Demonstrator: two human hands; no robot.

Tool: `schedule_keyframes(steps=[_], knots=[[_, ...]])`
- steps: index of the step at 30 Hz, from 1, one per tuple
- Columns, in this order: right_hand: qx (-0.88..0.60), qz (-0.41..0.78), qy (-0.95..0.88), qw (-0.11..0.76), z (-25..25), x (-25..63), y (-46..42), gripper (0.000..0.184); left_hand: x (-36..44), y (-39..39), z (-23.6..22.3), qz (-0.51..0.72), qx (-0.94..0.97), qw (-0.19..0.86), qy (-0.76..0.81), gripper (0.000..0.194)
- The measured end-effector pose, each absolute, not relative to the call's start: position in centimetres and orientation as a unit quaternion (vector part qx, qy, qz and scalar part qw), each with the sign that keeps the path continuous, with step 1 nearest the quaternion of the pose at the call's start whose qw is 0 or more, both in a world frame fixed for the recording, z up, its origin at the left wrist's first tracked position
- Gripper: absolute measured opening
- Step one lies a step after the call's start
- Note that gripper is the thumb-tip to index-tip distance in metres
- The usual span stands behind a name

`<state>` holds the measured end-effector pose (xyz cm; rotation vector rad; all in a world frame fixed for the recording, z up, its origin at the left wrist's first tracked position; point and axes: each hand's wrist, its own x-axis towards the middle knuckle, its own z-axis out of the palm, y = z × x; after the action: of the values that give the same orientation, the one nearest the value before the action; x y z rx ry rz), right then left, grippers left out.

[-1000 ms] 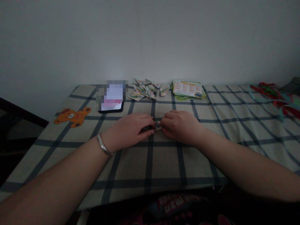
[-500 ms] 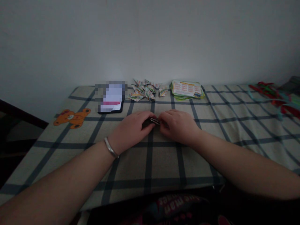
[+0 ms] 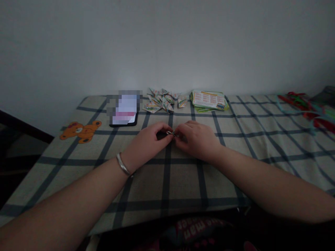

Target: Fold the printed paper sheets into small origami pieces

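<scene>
Between the fingertips of both hands is a small folded piece of paper (image 3: 170, 132), mostly hidden, with only a pale edge showing. My left hand (image 3: 150, 139), with a silver bracelet (image 3: 123, 164) on the wrist, pinches it from the left between thumb and fingers. From the right, my right hand (image 3: 196, 139) grips it with curled fingers. Both hands are just above or on the checked tablecloth. Beyond them lie several folded printed paper pieces (image 3: 159, 101), with one (image 3: 182, 101) slightly apart on the right.
A stack of printed paper sheets (image 3: 209, 100) lies at the back, right of the folded pieces. To the left are a phone (image 3: 125, 109), its screen blurred, and an orange bear figure (image 3: 81, 131). Red and green ribbon-like items (image 3: 298, 101) lie at far right. A wall (image 3: 167, 45) stands behind.
The fingers have shifted slightly on the folded paper, and its visible edge now looks more opened at the left hand's fingertips. Both hands stay in nearly the same place.
</scene>
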<state>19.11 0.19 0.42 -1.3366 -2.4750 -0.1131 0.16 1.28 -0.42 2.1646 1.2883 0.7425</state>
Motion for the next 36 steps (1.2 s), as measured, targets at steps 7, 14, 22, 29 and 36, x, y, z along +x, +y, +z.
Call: schedule_keyframes(steps=[7,14,22,29,36], knots=[[-0.477,0.008,-0.858,0.19,0.41,18.99,0.26,0.02,0.43,1.28,-0.47,0.302,0.786,0.249,0.479,0.021],[-0.489,0.049,-0.847,0.205,0.17,18.99,0.44,0.02,0.35,1.38,-0.34,0.301,0.798,0.238,0.465,0.017],[-0.49,0.116,-0.827,0.249,-0.22,18.98,0.75,0.016,0.27,1.62,-0.73,0.331,0.783,0.27,0.452,0.019],[-0.489,0.165,-0.813,0.269,-0.33,19.11,0.89,0.016,0.14,1.79,-1.19,0.339,0.791,0.268,0.433,0.015],[-0.493,0.158,-0.816,0.259,-0.23,19.23,0.95,0.018,0.16,1.87,-1.1,0.334,0.782,0.301,0.432,0.015]])
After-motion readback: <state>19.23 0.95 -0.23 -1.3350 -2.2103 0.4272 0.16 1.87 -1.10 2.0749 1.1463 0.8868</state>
